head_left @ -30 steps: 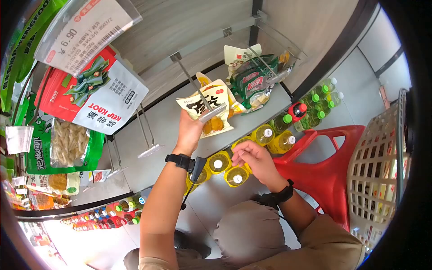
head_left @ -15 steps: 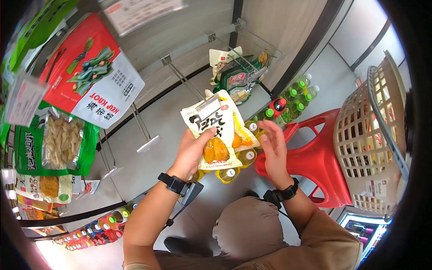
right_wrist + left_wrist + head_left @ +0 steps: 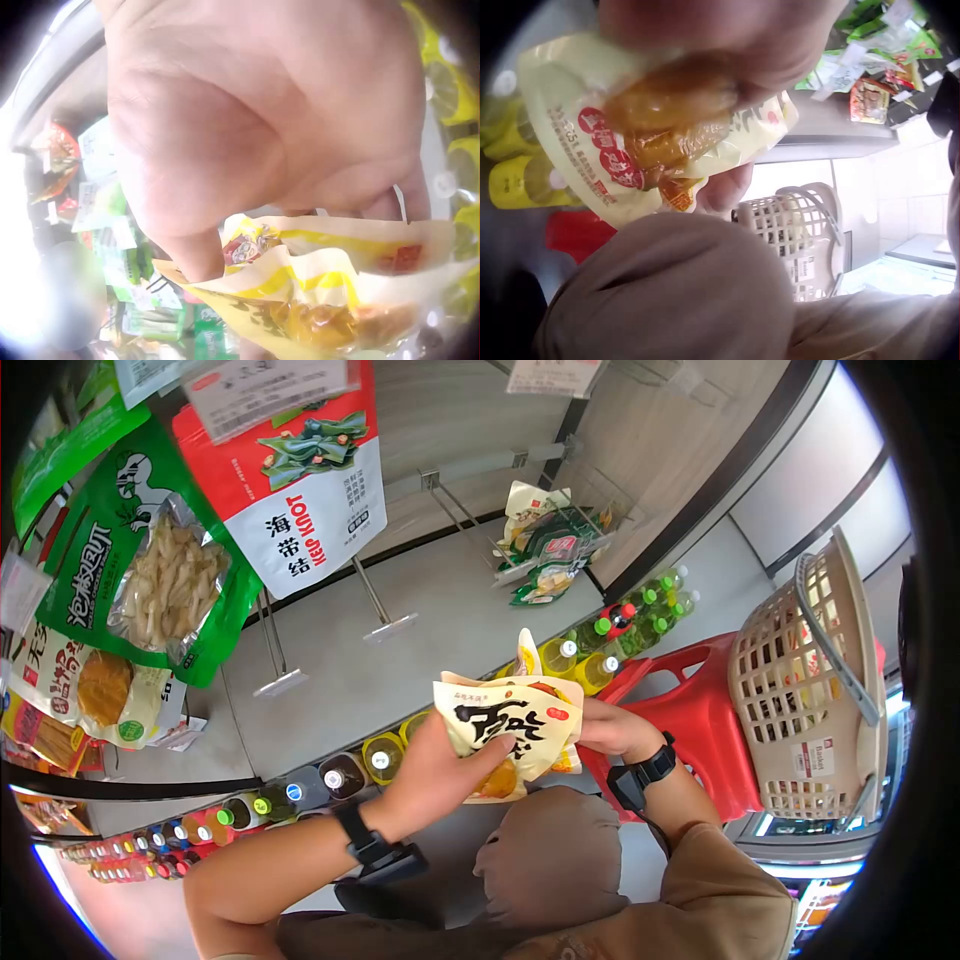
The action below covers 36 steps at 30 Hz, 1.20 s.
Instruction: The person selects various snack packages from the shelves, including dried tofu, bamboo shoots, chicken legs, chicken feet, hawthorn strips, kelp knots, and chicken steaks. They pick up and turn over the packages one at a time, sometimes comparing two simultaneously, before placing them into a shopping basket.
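Cream snack packets (image 3: 500, 722) with black lettering are held in front of the knee. The left hand (image 3: 437, 775) grips the front packet, its thumb across the lower face. At the packets' right edge, the right hand (image 3: 615, 728) has its fingers partly behind them. In the right wrist view, the thumb and fingers of the right hand (image 3: 262, 112) pinch a yellow-and-cream packet (image 3: 315, 315), with another packet edge behind it. The left wrist view shows the packet's (image 3: 577, 127) orange food picture below the left hand (image 3: 727, 37).
A red stool (image 3: 700, 720) and a beige basket (image 3: 800, 700) holding packets stand at the right. Bottles (image 3: 382, 756) line the shelf's lower edge. Hanging bags, including a red-and-white one (image 3: 310, 500), are at the upper left, beside metal hooks (image 3: 375, 600). A green packet (image 3: 555, 555) hangs farther back.
The left hand has drawn the packets off the hook area, down toward the knee. The right hand has moved from beside the packets to take hold of their right edge.
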Tool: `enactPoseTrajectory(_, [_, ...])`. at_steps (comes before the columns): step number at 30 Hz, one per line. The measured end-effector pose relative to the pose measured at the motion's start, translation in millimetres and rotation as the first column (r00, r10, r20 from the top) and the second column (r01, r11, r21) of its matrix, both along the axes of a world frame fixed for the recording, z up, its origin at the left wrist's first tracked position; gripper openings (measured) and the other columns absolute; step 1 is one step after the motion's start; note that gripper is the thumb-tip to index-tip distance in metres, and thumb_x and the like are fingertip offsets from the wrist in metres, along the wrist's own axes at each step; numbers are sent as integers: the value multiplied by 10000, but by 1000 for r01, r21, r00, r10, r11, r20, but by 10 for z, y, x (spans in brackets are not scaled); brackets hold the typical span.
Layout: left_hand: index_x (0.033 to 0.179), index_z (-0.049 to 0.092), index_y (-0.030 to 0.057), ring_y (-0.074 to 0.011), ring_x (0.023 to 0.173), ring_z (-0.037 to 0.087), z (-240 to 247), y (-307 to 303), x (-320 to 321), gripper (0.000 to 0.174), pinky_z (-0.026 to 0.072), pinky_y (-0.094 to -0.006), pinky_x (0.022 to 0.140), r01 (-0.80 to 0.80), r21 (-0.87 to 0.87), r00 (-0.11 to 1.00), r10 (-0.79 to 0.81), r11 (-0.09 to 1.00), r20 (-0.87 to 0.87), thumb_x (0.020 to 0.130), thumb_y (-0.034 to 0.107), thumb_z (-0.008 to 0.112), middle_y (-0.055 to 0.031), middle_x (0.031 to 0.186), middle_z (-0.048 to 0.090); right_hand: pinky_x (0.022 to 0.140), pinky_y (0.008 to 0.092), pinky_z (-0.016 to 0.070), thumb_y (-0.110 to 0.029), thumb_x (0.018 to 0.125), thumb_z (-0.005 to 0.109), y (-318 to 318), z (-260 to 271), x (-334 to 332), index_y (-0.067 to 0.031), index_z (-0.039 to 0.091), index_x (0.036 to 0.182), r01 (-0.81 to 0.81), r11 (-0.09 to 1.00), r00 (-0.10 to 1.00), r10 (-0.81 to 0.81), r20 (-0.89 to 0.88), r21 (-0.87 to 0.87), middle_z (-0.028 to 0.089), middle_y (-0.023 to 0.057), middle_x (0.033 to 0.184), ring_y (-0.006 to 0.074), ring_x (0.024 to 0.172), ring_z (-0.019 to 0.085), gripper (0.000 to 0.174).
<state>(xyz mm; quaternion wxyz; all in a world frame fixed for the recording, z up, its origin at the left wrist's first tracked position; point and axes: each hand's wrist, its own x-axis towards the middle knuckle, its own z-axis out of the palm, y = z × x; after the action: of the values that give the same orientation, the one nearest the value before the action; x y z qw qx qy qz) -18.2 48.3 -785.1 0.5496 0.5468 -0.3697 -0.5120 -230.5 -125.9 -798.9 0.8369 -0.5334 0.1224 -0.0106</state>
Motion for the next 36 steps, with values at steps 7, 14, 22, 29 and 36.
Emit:
enactPoseTrajectory(7, [1395,496,-39,-138,1161,648,688,293,542,470,532,-320,1008,-211,-219,954,152,953,-257,1006,86,729,-97,1292,682,1219,396,352,-334,1094,584,233,994,651,15,292,1644,-61,997,995,64,77,-38,456,147,1617,209,1481,441,714])
enactPoseTrajectory(14, [1445,437,-22,-159,1227,627,646,509,708,530,523,-342,1045,-397,-282,891,293,873,-348,1009,78,720,-98,1370,639,994,292,522,-87,1066,625,573,1138,1237,11,531,1344,112,752,993,-107,47,-650,662,52,1275,96,1165,624,310])
enactPoseTrajectory(22, [1415,449,-30,-178,1192,663,435,922,785,534,553,-340,1015,-490,-182,818,377,852,-435,987,75,751,-132,1341,660,1062,297,457,-233,1091,626,827,905,1447,-14,505,1290,38,900,999,-29,27,-434,594,72,1289,95,1251,546,319])
enactPoseTrajectory(29, [1419,468,-35,-176,1174,675,425,1032,944,553,559,-335,1001,-470,-239,854,369,850,-368,971,80,772,-131,1323,675,1171,368,411,-374,1125,499,847,783,1525,5,332,1596,-69,994,997,73,37,-85,502,135,1544,205,1435,496,627])
enactPoseTrajectory(36, [1403,500,-32,-164,1200,660,336,1036,975,536,549,-334,1011,-331,-200,916,264,922,-300,967,89,786,-123,1325,681,1247,404,310,-390,1001,726,778,678,1435,-21,131,1691,-176,984,983,177,41,-11,378,145,1664,246,1537,375,984])
